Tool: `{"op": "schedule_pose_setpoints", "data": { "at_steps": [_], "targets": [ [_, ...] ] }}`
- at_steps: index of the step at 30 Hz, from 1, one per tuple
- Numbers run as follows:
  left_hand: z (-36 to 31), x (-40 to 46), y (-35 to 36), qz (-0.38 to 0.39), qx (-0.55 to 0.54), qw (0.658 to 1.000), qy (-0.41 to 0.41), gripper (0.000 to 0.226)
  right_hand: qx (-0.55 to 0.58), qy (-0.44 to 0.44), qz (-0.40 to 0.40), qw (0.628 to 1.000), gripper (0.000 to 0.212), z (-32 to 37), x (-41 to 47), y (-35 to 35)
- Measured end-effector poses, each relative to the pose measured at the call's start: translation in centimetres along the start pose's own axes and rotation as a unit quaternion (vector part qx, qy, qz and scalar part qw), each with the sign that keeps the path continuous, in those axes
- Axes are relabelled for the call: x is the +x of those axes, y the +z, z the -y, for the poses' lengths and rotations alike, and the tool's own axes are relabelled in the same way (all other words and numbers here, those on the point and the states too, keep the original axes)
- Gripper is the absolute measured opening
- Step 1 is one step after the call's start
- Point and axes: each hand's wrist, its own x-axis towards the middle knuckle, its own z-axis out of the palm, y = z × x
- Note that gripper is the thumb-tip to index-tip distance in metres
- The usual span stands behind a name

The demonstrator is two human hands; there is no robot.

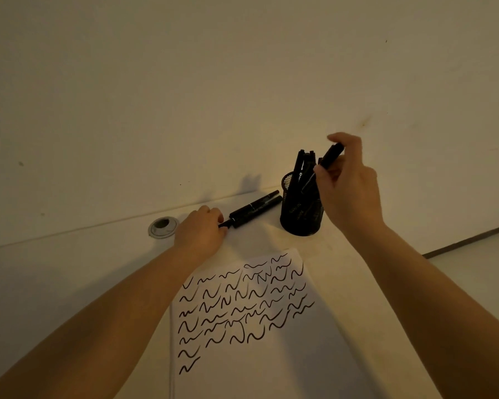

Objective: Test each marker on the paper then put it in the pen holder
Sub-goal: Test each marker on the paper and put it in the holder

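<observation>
**Markers, Paper and Pen Holder**

The paper (271, 326) lies flat on the table — it is white and full of black squiggly lines. Behind it stands the pen holder (298, 214), a round black mesh cup with several black markers sticking up inside. One black marker (329, 158) is tilted above the cup. Two more black markers (254, 210) lie side by side, left of the cup.

A single wide-angle camera, worn on the person's head, is looking forward and down over a pale desk (69, 283) toward the wall (213, 82) behind it. It is sitting close, with both forearms stretching away from the bottom corners of the frame.
</observation>
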Motion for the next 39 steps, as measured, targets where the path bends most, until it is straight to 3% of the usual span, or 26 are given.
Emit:
{"op": "schedule_pose_setpoints", "data": {
  "at_steps": [6, 18, 24, 27, 30, 32, 36, 39],
  "targets": [
    [-0.3, 0.2, 0.4, -0.01, -0.01, 1.0, 0.0, 0.03, -0.093, -0.015, 0.047, 0.994, 0.024, -0.8, -0.2, 1.6],
    [0.4, -0.8, -0.4, -0.022, -0.022, 0.999, -0.043, 0.025, -0.182, -0.038, 0.071, 0.98, 0.02, -1.2, -0.7, 1.7],
    [2.0, -2.0, -2.8, -0.058, -0.019, 0.995, -0.076, 0.023, -0.234, -0.016, 0.156, 0.959, 0.035, -0.5, -0.7, 0.9],
    [3.0, -3.3, -4.0, -0.064, -0.076, 0.99, -0.104, 0.021, -0.246, -0.031, 0.133, 0.96, 0.04, 0.7, -1.5, 0.4],
    [3.0, -5.4, -5.0, -0.065, -0.177, 0.975, -0.121, 0.017, -0.201, -0.052, 0.052, 0.977, 0.032, 2.3, -3.5, -0.3],
    [2.5, -7.3, -5.4, -0.061, -0.253, 0.958, -0.121, 0.01, -0.13, -0.028, 0.041, 0.99, 0.024, 3.4, -5.5, -0.4],
    [0.5, -11.6, -6.1, -0.034, -0.354, 0.929, -0.105, 0.014, 0.03, 0.1, 0.201, 0.974, 0.014, 5.2, -9.8, 0.7],
    [-0.6, -14.6, -6.6, 0.0, -0.399, 0.913, -0.092, 0.015, 0.122, 0.157, 0.245, 0.949, 0.015, 6.7, -12.3, 1.7]
  ]
}}
